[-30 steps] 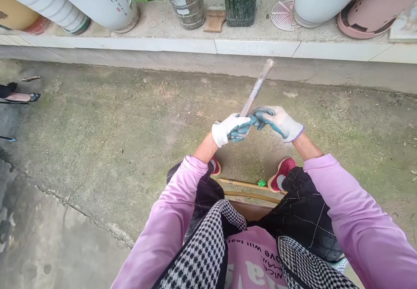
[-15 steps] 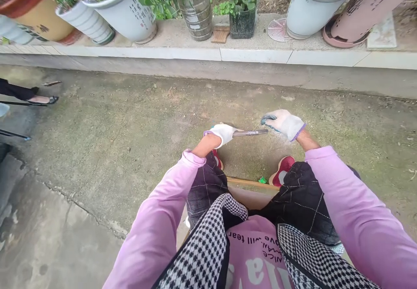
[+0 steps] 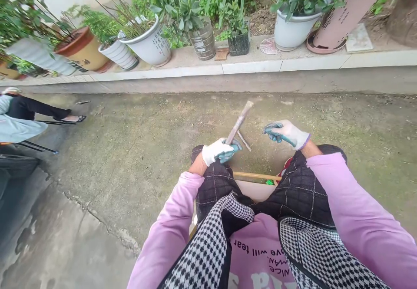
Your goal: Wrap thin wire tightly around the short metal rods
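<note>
My left hand (image 3: 221, 150), in a white glove with blue-grey palm, is closed around a brown stick (image 3: 239, 122). The stick slants up and away, and a pale band of wire or string seems to be wound about its middle. Just right of it a thinner stick (image 3: 244, 140) shows; whether that one is held or lies on the ground I cannot tell. Apart from the sticks, my right hand (image 3: 286, 133), gloved the same way, hovers with its fingers curled together. Anything pinched in its fingertips is too small to make out.
Potted plants line a low tiled ledge (image 3: 254, 66) ahead, among them a white pot (image 3: 295, 31). Between my feet lies a yellowish wooden bar (image 3: 252, 175) with a green scrap (image 3: 269, 182) by it. A seated person's leg (image 3: 39, 106) shows at left.
The stick has swung from level to slanting upward away from me. My left hand has come nearer my knee, and my right hand has moved slightly down. The view has tilted up, showing more plants.
</note>
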The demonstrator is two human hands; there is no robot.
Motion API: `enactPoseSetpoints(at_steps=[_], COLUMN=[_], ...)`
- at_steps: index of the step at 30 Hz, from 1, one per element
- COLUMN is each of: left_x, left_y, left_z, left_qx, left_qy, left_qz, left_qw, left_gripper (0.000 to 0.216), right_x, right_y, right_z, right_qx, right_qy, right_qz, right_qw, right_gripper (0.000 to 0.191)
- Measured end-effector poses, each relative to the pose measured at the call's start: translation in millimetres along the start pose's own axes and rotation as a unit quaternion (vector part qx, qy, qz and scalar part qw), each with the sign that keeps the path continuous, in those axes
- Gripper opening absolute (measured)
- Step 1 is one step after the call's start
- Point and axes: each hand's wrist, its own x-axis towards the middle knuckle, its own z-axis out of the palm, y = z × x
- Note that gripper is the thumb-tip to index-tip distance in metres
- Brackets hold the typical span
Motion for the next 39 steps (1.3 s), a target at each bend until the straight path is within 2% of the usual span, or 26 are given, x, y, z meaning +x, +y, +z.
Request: enactPoseSetpoints(at_steps=[1,3,6,10,14,17,21,24,29,34,36,39], left_x=[6.8,21.0,35.7,36.9,31.3,28.8,26.2,25.5,28.0,24.6,19.7,13.0], left_y=[0.3,2.4,5.5,4.3,0.8,-1.3,-2.6,-1.7,2.4,2.3,1.0,-0.8], left_z=[2.1,5.3,6.2,3.7,4.1,3.8,0.0,-1.6,0.2,-0.4,-0.9,-1.4], left_qx=[-0.059,-0.194,-0.292,-0.302,-0.225,-0.196,-0.249,-0.285,-0.289,-0.273,-0.260,-0.247], left_qy=[0.028,0.119,0.213,0.271,0.310,0.308,0.255,0.250,0.298,0.291,0.288,0.282], left_qz=[0.019,0.062,0.007,0.004,0.014,0.021,0.055,0.075,0.104,0.078,0.059,0.045], left_qw=[0.998,0.972,0.932,0.914,0.924,0.931,0.933,0.922,0.904,0.913,0.920,0.926], left_gripper=[0.040,0.032,0.018,0.014,0.015,0.028,0.041,0.046,0.024,0.017,0.017,0.029], right_x=[0.8,3.7,5.3,-1.0,-10.3,-17.9,-27.3,-30.0,-28.9,-28.0,-27.3,-26.0], right_y=[3.1,7.4,8.8,6.8,5.6,4.6,1.2,-1.4,-1.6,3.8,5.8,7.9], right_z=[9.1,28.9,50.3,49.1,31.5,22.2,17.1,15.9,18.6,21.9,22.6,22.3], right_qx=[-0.016,-0.082,-0.191,-0.247,-0.202,-0.138,-0.032,0.013,-0.003,-0.044,-0.059,-0.083], right_qy=[0.006,-0.002,-0.038,-0.031,0.022,0.053,0.057,0.064,0.051,-0.030,-0.049,-0.052], right_qz=[0.005,-0.004,-0.065,-0.084,-0.086,-0.088,-0.047,-0.031,-0.020,-0.021,-0.018,-0.024], right_qw=[1.000,0.997,0.979,0.965,0.975,0.985,0.997,0.997,0.998,0.998,0.997,0.995], right_gripper=[0.036,0.030,0.023,0.024,0.021,0.021,0.034,0.042,0.041,0.038,0.037,0.038])
